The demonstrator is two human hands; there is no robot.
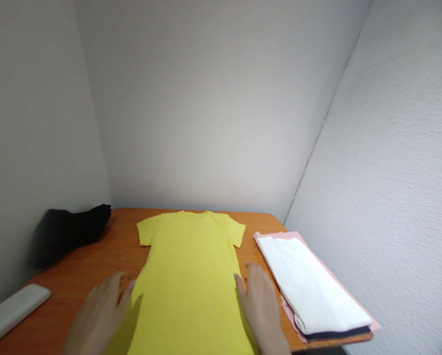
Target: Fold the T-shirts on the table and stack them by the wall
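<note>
A yellow short-sleeved T-shirt (pixel 191 276) lies spread flat on the wooden table, its collar toward the back wall and its lower part running out of the bottom of the view. Over its left edge is my left hand (pixel 100 310), slightly blurred, with thumb and fingers apart and nothing held. My right hand (pixel 259 305) is at the shirt's right edge, thumb spread from the fingers, holding nothing. Whether either hand touches the cloth, I cannot tell.
On the right of the table (pixel 120 256) is a stack of folded clothes (pixel 313 281), white on top with pink and dark cloth beneath. Dark cloth (pixel 73 231) lies at the back left. A long white object (pixel 17 310) sits front left. Walls (pixel 198 108) enclose the table.
</note>
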